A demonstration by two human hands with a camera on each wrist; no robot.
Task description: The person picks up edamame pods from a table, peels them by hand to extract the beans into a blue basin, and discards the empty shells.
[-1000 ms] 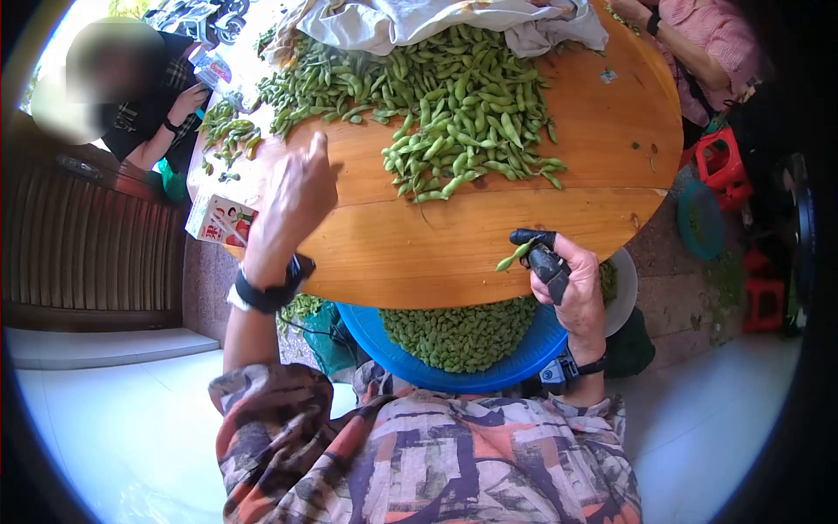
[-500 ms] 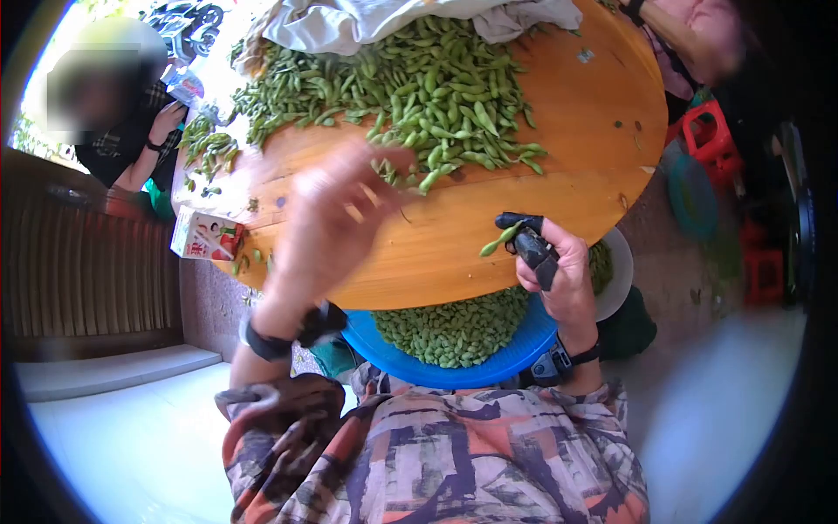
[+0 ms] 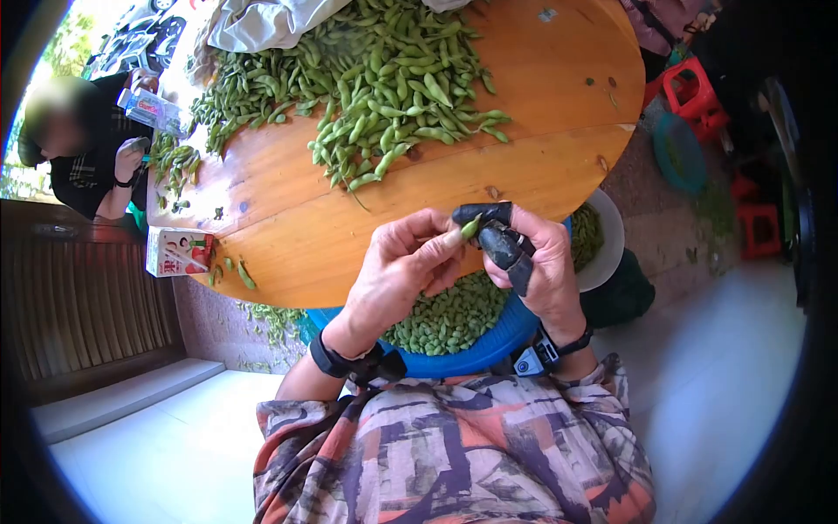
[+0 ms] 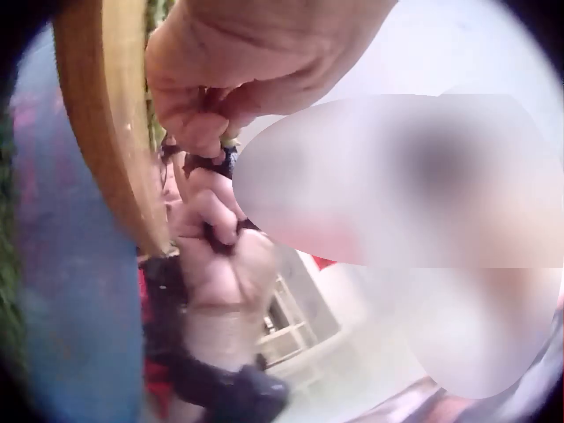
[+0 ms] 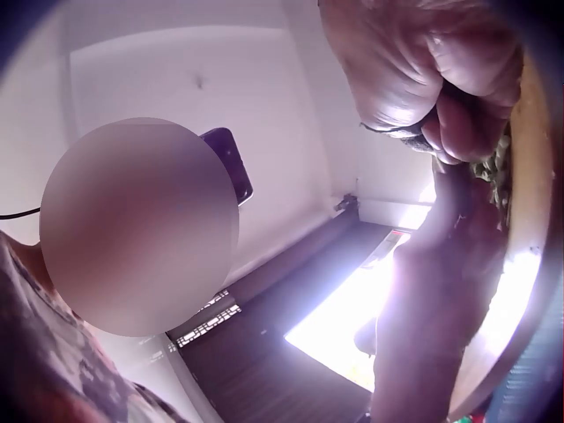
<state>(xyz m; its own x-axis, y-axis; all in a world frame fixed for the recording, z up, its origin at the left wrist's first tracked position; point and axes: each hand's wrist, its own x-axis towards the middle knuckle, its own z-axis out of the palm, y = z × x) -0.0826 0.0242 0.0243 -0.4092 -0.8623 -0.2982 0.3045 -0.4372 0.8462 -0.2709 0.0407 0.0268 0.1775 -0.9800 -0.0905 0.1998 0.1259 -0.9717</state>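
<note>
In the head view the left hand pinches a green pod between thumb and forefinger. The right hand, with black coverings on its thumb and forefinger, meets it and grips the pod's other side. Both hands are above the near edge of the wooden table, over a blue basin of shelled green beans. A large heap of pods lies farther back. The left wrist view shows the left hand touching the right at the fingertips; in the right wrist view the right hand's fingers are curled.
A drink carton stands at the table's left edge, with loose pods beside it. Pale cloth covers part of the heap. A white bowl is right of the basin. Another person sits at the left; red stools stand at the right.
The left hand has come from the table's left side, across to the right hand, and now pinches the pod there. The head view has shifted, so the heap appears farther left and higher.
</note>
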